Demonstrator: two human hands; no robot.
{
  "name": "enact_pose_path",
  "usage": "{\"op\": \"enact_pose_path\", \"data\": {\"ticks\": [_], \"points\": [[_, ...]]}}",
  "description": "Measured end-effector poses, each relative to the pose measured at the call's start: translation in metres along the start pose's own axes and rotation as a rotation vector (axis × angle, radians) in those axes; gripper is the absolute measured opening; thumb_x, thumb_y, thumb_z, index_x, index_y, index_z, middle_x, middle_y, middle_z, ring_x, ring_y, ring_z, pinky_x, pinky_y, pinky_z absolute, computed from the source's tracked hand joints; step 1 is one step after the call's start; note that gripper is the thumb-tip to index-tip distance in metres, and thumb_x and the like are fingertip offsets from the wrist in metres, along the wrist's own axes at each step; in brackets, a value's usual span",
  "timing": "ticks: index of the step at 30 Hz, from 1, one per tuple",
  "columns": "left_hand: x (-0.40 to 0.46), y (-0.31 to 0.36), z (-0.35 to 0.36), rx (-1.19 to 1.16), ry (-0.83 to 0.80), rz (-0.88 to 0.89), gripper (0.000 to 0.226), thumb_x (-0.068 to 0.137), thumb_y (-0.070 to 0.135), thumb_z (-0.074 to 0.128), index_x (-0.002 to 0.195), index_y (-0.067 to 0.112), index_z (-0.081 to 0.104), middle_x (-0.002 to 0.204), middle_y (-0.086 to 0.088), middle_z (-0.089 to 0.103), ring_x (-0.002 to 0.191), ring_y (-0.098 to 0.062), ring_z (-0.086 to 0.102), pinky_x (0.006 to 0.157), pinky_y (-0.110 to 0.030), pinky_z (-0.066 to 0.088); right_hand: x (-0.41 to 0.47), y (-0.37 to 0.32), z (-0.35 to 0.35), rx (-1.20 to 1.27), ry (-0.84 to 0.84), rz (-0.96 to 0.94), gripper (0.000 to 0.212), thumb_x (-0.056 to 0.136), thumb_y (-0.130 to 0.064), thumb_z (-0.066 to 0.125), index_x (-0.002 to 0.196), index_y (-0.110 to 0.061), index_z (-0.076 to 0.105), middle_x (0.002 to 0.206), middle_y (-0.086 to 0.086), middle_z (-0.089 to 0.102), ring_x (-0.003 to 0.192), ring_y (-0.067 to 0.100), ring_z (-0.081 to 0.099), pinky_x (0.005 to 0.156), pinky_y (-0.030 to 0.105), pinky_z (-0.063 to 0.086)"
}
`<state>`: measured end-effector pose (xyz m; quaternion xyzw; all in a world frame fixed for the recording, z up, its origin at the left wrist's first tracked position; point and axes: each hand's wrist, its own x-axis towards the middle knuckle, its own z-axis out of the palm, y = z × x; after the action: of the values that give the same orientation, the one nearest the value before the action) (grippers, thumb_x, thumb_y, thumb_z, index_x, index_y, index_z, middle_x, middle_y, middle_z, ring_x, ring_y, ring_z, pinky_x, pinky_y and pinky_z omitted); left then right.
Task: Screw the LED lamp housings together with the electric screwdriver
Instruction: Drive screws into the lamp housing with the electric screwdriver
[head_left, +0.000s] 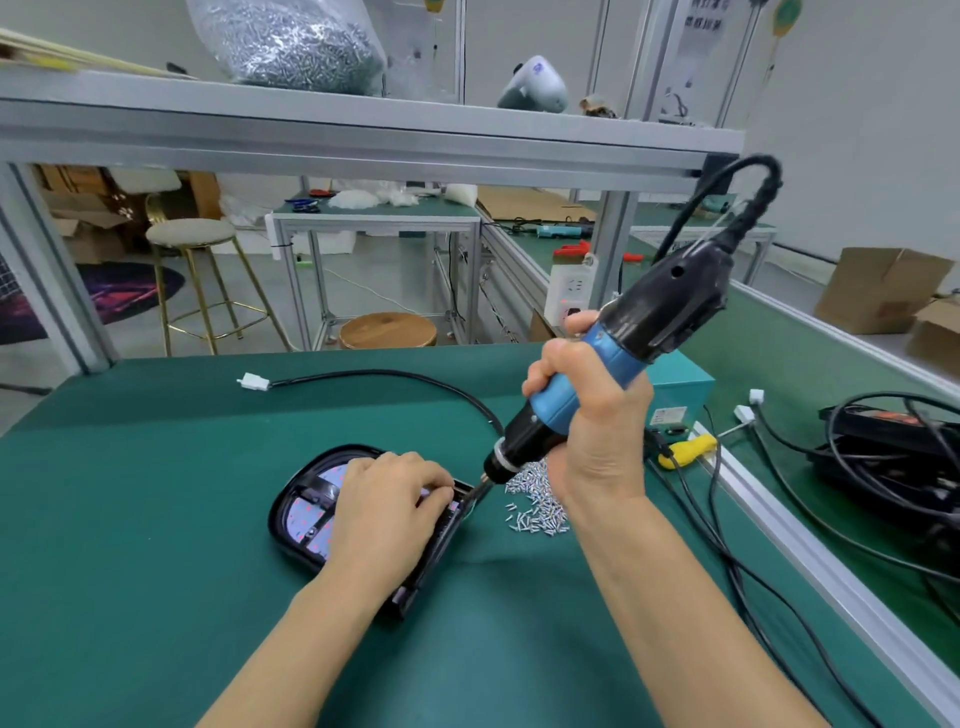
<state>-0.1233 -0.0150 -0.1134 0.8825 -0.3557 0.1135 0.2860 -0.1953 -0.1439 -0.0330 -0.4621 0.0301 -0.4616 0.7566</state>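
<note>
A black LED lamp housing (304, 506) lies on the green mat, its white LED board showing inside. My left hand (387, 512) rests on top of it, fingers curled down at the housing's right edge near the bit. My right hand (587, 415) grips the blue and black electric screwdriver (618, 353), which is tilted so that its bit (480, 491) points down-left and meets the housing's right edge. A pile of small silver screws (535, 501) lies just right of the housing, partly behind my right wrist.
The housing's black cable (395, 376) curves back to a white connector (254, 382). A teal box (680, 389), a yellow object (685, 451) and tangled black cables (893, 457) sit at the right beyond an aluminium rail (810, 566). An overhead shelf (363, 140) carries a bag of screws (285, 44).
</note>
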Motion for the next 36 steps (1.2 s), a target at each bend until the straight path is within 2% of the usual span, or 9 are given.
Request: {"op": "enact_pose_path", "data": {"ticks": [9, 15, 17, 19, 21, 26, 31, 34, 36], "points": [[0.0, 0.036, 0.001, 0.101, 0.107, 0.245, 0.012, 0.077, 0.015, 0.073, 0.068, 0.02, 0.066, 0.068, 0.005, 0.063, 0.066, -0.023, 0.06, 0.072, -0.032, 0.028, -0.002, -0.025, -0.034, -0.023, 0.089, -0.055, 0.019, 0.07, -0.001, 0.058, 0.08, -0.017, 0.054, 0.053, -0.001, 0.048, 0.046, 0.016, 0.046, 0.052, 0.026, 0.04], [-0.001, 0.062, 0.028, 0.351, -0.024, 0.279, 0.026, 0.054, 0.011, 0.087, 0.053, 0.02, 0.062, 0.052, 0.004, 0.055, 0.058, -0.021, 0.054, 0.067, -0.033, 0.026, -0.003, -0.027, -0.05, -0.024, 0.136, -0.047, 0.019, 0.068, -0.001, 0.057, 0.079, -0.016, 0.053, 0.056, 0.001, 0.046, 0.045, 0.016, 0.045, 0.05, 0.025, 0.038], [-0.001, 0.069, 0.035, 0.445, -0.074, 0.255, 0.024, 0.053, 0.005, 0.081, 0.053, 0.019, 0.061, 0.054, 0.002, 0.056, 0.064, -0.022, 0.053, 0.075, -0.035, 0.027, 0.0, -0.028, -0.054, -0.063, 0.14, -0.018, 0.018, 0.068, -0.002, 0.058, 0.078, -0.016, 0.054, 0.054, 0.0, 0.047, 0.044, 0.015, 0.045, 0.049, 0.023, 0.038], [-0.002, 0.071, 0.046, 0.482, -0.159, 0.231, 0.014, 0.072, 0.002, 0.06, 0.074, 0.015, 0.064, 0.076, -0.003, 0.061, 0.088, -0.025, 0.049, 0.093, -0.039, 0.021, 0.003, -0.029, -0.058, -0.131, 0.137, 0.048, 0.017, 0.066, -0.003, 0.059, 0.075, -0.017, 0.054, 0.053, 0.0, 0.046, 0.043, 0.015, 0.045, 0.047, 0.023, 0.038], [-0.002, 0.07, 0.057, 0.522, -0.21, 0.196, 0.025, 0.08, -0.001, 0.045, 0.09, 0.012, 0.063, 0.093, -0.006, 0.06, 0.103, -0.027, 0.041, 0.104, -0.045, 0.011, 0.007, -0.029, -0.064, -0.201, 0.128, 0.116, 0.017, 0.065, -0.003, 0.06, 0.073, -0.017, 0.054, 0.053, 0.001, 0.045, 0.043, 0.016, 0.044, 0.046, 0.022, 0.039], [-0.004, 0.068, 0.065, 0.553, -0.233, 0.171, 0.027, 0.084, 0.0, 0.042, 0.096, 0.011, 0.064, 0.099, -0.007, 0.057, 0.108, -0.028, 0.037, 0.106, -0.048, 0.008, 0.019, -0.03, -0.086, -0.367, 0.121, 0.254, 0.024, 0.078, 0.006, 0.063, 0.071, -0.016, 0.056, 0.051, -0.002, 0.049, 0.04, 0.013, 0.046, 0.043, 0.02, 0.04], [-0.009, 0.068, 0.058, 0.516, -0.158, 0.145, 0.02, 0.089, 0.015, 0.05, 0.106, 0.019, 0.058, 0.107, 0.001, 0.056, 0.109, -0.025, 0.044, 0.101, -0.044, 0.012, 0.033, -0.03, -0.12, -0.703, 0.048, 0.432, 0.025, 0.08, -0.023, 0.078, 0.077, -0.013, 0.056, 0.053, 0.0, 0.055, 0.043, 0.012, 0.051, 0.044, 0.023, 0.044], [-0.014, 0.066, 0.039, 0.373, 0.009, 0.21, 0.019, 0.064, 0.012, 0.078, 0.08, 0.017, 0.069, 0.087, 0.002, 0.066, 0.087, -0.025, 0.061, 0.089, -0.041, 0.027, 0.036, -0.028, -0.137, -0.899, 0.02, 0.51, 0.033, 0.077, -0.037, 0.08, 0.079, -0.013, 0.056, 0.056, 0.002, 0.057, 0.046, 0.015, 0.053, 0.05, 0.026, 0.046], [-0.02, 0.058, 0.028, 0.294, 0.152, 0.271, 0.013, 0.066, 0.009, 0.075, 0.075, 0.017, 0.07, 0.085, 0.001, 0.068, 0.083, -0.025, 0.063, 0.084, -0.04, 0.029, 0.037, -0.026, -0.147, -0.997, 0.023, 0.55, 0.036, 0.077, -0.043, 0.079, 0.079, -0.014, 0.057, 0.058, 0.002, 0.058, 0.049, 0.016, 0.055, 0.054, 0.029, 0.047]]}}
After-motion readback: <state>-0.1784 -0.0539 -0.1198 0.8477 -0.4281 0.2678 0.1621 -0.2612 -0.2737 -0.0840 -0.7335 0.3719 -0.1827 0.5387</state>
